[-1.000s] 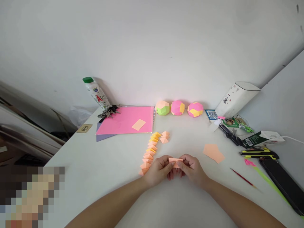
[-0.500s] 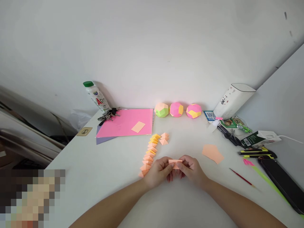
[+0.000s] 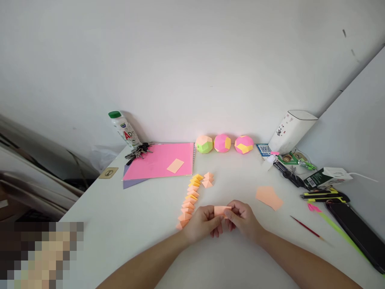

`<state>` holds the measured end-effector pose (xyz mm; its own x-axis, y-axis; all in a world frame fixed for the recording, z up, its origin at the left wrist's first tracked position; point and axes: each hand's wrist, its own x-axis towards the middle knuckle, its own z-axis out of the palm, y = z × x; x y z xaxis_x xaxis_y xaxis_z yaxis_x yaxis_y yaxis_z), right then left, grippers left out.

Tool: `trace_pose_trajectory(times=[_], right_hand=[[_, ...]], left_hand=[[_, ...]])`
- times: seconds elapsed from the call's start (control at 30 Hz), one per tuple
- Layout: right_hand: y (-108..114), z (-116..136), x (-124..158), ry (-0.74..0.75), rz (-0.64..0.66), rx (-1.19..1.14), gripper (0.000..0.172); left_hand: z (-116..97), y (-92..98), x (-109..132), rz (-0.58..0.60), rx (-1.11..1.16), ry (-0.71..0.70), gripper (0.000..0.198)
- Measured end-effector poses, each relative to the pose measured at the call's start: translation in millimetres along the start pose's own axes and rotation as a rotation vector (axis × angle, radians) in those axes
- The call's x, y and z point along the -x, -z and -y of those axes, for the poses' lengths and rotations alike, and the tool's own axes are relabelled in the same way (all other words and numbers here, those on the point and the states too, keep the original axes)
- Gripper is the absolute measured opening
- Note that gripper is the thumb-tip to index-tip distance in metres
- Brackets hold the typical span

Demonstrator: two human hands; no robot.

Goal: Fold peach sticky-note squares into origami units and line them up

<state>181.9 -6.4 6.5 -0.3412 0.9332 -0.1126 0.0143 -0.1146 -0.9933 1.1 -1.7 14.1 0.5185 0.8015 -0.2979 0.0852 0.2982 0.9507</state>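
Pinching a small peach paper slip [image 3: 219, 210] between thumbs and fingers, the left hand [image 3: 199, 225] and right hand [image 3: 245, 220] hold it over the table [image 3: 228, 261], near a row of folded pieces [image 3: 188, 204]. The slip looks only partly folded, so its shaping seems unfinished. Already folded are the row, roughly ten yellow and peach pieces overlapping too closely to count exactly, and a small peach group [image 3: 207, 180], apparently two, beside its far end. Three paper balls [image 3: 222, 143] stand complete by the wall [image 3: 180, 60]. Left flat are one peach rectangle [image 3: 175, 165] on one pink sheet [image 3: 150, 160] and some peach sheets [image 3: 268, 197] to the right, overlapping, their number unclear; one brush [image 3: 306, 227] lies nearby
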Motion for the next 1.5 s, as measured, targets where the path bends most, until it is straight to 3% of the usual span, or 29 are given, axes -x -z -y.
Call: trace_pose_trajectory(times=[0.5, 0.73, 0.87, 1.07, 1.3, 1.5], right_hand=[[-2, 0, 0, 0.021, 0.011, 0.056, 0.027], [-5, -2, 0, 0.051, 0.082, 0.097, 0.010], [-7, -2, 0, 0.040, 0.055, 0.138, 0.002], [-6, 5, 1, 0.033, 0.048, 0.135, 0.006], [0, 10, 1, 0.047, -0.008, -0.088, 0.013], [-5, 8, 0, 0.050, 0.068, 0.051, 0.015]], left_hand=[[2, -1.1, 1, 0.012, -0.024, -0.054, 0.030], [11, -0.7, -2, -0.015, -0.009, -0.134, 0.029], [14, -1.9, 0, -0.043, -0.094, -0.179, 0.028], [14, -3.7, 1, -0.045, -0.078, -0.171, 0.029], [7, -1.5, -1, -0.104, 0.047, -0.147, 0.037], [9, -3.5, 0, -0.061, 0.000, -0.145, 0.032]])
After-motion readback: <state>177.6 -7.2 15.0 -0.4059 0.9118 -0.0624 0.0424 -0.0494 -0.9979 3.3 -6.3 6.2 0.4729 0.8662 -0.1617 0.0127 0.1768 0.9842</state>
